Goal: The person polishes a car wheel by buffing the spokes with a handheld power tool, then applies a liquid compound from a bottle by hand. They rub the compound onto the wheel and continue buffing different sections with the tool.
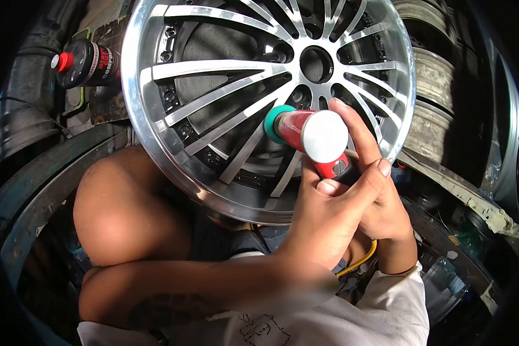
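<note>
- A dark bottle (89, 62) with a red cap lies on its side in the upper left of the frame, off to the side of the work.
- A bare knee (121, 213) sits at the left middle. It is right under the low edge of the wheel, likely to prop it up.
- The big silver wheel (213, 69) fills the top middle. It stands tilted with its face toward the person. It is hard, shiny metal with many thin spokes that spread out from a round hole.
- The red tool (305, 135) is in the middle, just right of the hole. It is round like a can and has a smooth silver end. Its soft green pad (273, 124) presses on the spokes.
- The left hand (323, 225) reaches across from the lower left. Its fingers are closed tight around the tool's handle.
- The right hand (389, 213) is wrapped over it, also gripping the tool. Two hands probably keep it steady.
- A yellow cord (363, 259) hangs below the hands.
- Dull, dusty old rims (435, 75) are stacked in the upper right.
</note>
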Demonstrator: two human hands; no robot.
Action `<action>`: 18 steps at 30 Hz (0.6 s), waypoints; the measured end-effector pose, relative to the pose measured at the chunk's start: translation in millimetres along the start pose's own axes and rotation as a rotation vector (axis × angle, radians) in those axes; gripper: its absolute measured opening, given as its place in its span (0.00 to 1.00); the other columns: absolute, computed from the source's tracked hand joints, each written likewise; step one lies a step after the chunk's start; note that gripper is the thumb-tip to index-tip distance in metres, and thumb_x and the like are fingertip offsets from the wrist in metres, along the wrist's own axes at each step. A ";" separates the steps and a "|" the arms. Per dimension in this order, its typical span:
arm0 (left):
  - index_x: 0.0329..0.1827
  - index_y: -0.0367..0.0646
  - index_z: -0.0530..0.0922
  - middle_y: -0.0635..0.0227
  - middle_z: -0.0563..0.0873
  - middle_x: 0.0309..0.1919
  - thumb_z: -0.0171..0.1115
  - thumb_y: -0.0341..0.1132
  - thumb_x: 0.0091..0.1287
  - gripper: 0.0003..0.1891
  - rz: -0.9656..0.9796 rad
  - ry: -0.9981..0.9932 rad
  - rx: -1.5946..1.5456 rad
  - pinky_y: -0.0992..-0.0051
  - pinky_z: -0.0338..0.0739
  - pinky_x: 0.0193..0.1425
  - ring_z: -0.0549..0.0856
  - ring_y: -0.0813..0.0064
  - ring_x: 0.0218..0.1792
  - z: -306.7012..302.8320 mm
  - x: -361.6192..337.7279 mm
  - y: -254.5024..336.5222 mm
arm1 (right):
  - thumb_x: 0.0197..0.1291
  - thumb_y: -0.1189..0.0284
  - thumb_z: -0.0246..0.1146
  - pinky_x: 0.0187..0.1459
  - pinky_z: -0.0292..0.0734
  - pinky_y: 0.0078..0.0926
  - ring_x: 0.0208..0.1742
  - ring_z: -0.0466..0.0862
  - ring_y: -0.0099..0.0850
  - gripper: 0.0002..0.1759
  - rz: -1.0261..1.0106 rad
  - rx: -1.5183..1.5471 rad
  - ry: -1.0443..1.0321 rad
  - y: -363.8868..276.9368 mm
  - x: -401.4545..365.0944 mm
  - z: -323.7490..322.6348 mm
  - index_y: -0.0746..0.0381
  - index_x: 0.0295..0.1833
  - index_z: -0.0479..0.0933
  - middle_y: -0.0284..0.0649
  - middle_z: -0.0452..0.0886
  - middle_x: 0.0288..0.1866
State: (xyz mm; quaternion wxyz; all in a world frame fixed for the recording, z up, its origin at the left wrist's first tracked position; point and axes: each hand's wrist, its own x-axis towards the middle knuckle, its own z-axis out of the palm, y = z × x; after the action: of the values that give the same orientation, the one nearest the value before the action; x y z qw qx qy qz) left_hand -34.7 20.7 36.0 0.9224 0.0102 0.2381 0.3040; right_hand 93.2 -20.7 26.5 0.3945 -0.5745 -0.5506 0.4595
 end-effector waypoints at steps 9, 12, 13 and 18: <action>0.86 0.34 0.48 0.56 0.66 0.78 0.65 0.39 0.80 0.43 -0.091 0.090 0.152 0.65 0.62 0.82 0.66 0.71 0.80 1.3 -2.2 2.8 | 0.72 0.77 0.65 0.78 0.64 0.32 0.80 0.73 0.37 0.44 0.235 -0.062 -0.054 -34.9 9.4 -0.8 0.69 0.87 0.53 0.51 0.66 0.85; 0.88 0.35 0.44 0.57 0.65 0.79 0.63 0.41 0.81 0.44 -0.054 0.076 0.186 0.65 0.59 0.84 0.63 0.72 0.81 2.4 -3.2 3.3 | 0.71 0.78 0.64 0.78 0.64 0.31 0.80 0.73 0.37 0.44 0.236 -0.063 -0.040 -34.6 9.3 -1.2 0.69 0.88 0.53 0.51 0.66 0.85; 0.88 0.35 0.43 0.57 0.64 0.80 0.63 0.41 0.81 0.45 -0.047 0.071 0.201 0.64 0.59 0.84 0.63 0.71 0.82 3.1 -3.3 4.0 | 0.71 0.78 0.64 0.78 0.64 0.31 0.80 0.73 0.37 0.44 0.236 -0.065 -0.038 -34.4 8.9 -1.2 0.69 0.88 0.53 0.51 0.66 0.85; 0.84 0.30 0.49 0.50 0.61 0.82 0.66 0.41 0.79 0.43 -0.043 0.111 0.241 0.65 0.61 0.83 0.64 0.68 0.82 3.4 -4.4 2.8 | 0.71 0.78 0.64 0.78 0.64 0.31 0.80 0.73 0.36 0.44 0.240 -0.070 -0.024 -34.4 7.1 0.1 0.69 0.88 0.53 0.51 0.67 0.84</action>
State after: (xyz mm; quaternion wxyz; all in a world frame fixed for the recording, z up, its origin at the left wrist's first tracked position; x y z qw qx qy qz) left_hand -37.8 21.0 41.3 0.9062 0.0992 0.3236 0.2537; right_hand 83.5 -10.8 58.9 0.3098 -0.6440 -0.4983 0.4909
